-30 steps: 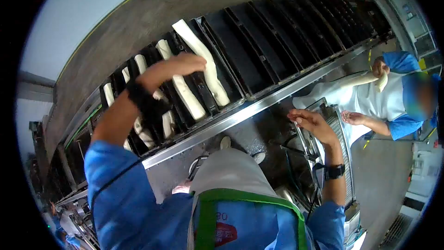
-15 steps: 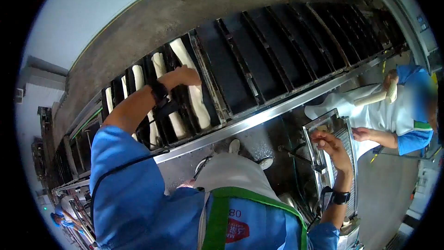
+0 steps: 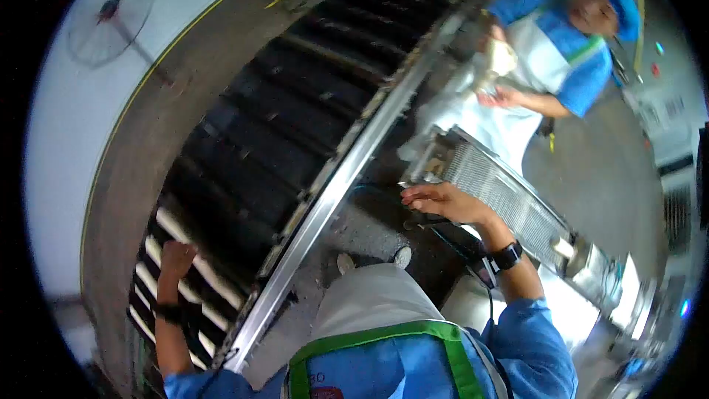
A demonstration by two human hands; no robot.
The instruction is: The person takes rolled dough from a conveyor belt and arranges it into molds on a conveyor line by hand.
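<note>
My left hand (image 3: 177,258) is curled like a fist over the black trays at the lower left. It is blurred, and anything inside it is hidden. Just beneath and beside it lies a long pale dough strip (image 3: 221,281) in a tray slot. More pale strips (image 3: 153,281) fill the neighbouring slots. On the other side, my right hand (image 3: 447,202) is open, palm down with fingers stretched to the left. It is at the near end of a metal mesh conveyor (image 3: 491,185); whether it touches the frame I cannot tell.
Across the conveyor stands a co-worker (image 3: 539,52) with a pale dough piece (image 3: 502,59) in hand. A metal rail (image 3: 317,218) edges the row of dark trays (image 3: 273,118). Farther along the conveyor sits a small pale piece (image 3: 563,247). A fan (image 3: 111,9) stands by the wall.
The view has swung right, bringing the conveyor and co-worker nearer the middle. My left hand now appears farther left, near the strip's upper end. My right hand has flattened, fingers extended.
</note>
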